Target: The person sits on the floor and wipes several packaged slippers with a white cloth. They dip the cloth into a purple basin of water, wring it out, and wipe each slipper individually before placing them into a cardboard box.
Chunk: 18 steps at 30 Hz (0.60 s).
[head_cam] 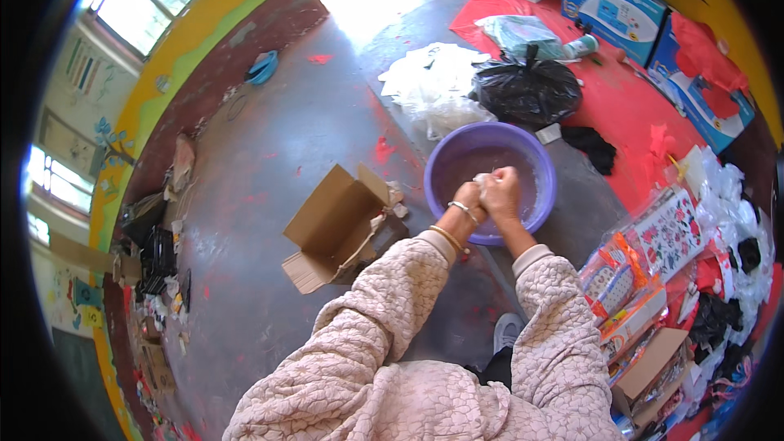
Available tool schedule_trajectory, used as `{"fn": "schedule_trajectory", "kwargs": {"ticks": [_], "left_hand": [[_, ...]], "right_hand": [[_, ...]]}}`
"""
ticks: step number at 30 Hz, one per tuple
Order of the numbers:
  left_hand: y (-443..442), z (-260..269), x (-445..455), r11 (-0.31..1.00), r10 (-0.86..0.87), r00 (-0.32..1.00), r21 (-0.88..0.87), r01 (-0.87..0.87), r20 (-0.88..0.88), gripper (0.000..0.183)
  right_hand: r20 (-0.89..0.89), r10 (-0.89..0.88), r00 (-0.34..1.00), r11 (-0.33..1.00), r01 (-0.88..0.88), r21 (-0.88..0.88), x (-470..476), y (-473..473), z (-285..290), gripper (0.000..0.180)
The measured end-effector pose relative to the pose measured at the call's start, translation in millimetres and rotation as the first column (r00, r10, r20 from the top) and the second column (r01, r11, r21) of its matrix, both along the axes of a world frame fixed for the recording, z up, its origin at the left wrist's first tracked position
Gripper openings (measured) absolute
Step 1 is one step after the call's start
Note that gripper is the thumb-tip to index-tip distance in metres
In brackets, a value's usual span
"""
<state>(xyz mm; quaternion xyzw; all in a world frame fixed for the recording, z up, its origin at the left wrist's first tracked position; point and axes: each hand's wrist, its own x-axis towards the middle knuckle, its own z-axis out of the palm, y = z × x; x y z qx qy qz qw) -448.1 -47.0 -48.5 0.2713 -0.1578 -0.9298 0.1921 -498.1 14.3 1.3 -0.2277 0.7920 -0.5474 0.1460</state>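
Both my hands are together over a purple plastic basin (430,190) that holds murky water (456,165). My left hand (470,199) grips a small pale, wet-looking cloth-like item (481,178), and my right hand (503,193) is closed on it too. Fingers cover most of this item, so its exact kind cannot be made out. Bracelets circle my left wrist. Whitish suds or wet shine show along the basin's inner right wall.
An open cardboard box (324,214) lies left of the basin. Beyond it sit white plastic bags (429,76) and a tied black bag (527,89). Packaged goods (625,275) crowd the right side. Blue cartons (612,12) stand at the back right; litter (162,269) lines the left wall.
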Motion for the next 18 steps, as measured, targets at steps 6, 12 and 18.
{"fn": "schedule_trajectory", "kwargs": {"ticks": [6, 12, 18], "left_hand": [[57.4, 55.5, -32.3, 0.989, -0.098, 0.976, -0.088, 0.117, 0.196, 0.023], [15.0, 54.7, -15.2, 0.982, -0.161, 0.975, 0.123, 0.142, 0.156, 0.056], [-11.9, -34.5, 8.5, 0.977, -0.031, 0.999, -0.209, 0.032, 0.005, 0.034]], "right_hand": [[0.373, 0.102, 0.922, 0.973, -0.014, -0.231, -85.9, 6.3, -65.0, 0.033], [0.373, 0.315, 0.873, 0.93, -0.207, -0.303, -6.6, 18.9, -13.9, 0.048], [0.362, 0.278, 0.89, 0.944, -0.183, -0.276, 38.1, 15.1, 15.7, 0.047]]}}
